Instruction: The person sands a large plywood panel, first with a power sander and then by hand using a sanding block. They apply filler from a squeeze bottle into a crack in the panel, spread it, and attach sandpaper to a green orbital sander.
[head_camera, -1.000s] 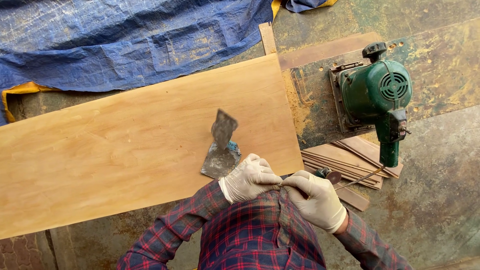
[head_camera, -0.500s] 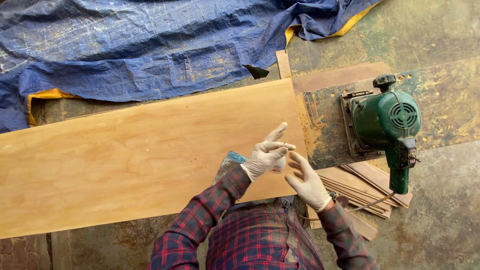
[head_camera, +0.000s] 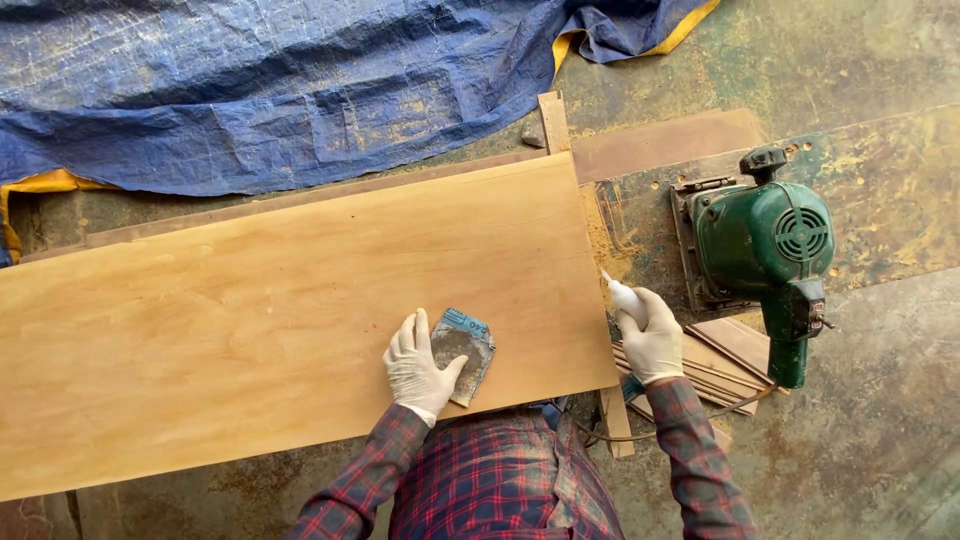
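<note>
While left hand flattens sandpaper (right hand points).

— What carries all the things here?

— A worn metal bench top, greenish with yellow rust stains and some small holes on the right side.

— And what lies directly on it?

— A long pale wooden board covers most of the left and middle. At the far left lies a crumpled blue tarp with a yellow edge. On the right stands a green electric sander. Near it, a stack of thin wood strips. Sawdust is along the board's right end.
</note>
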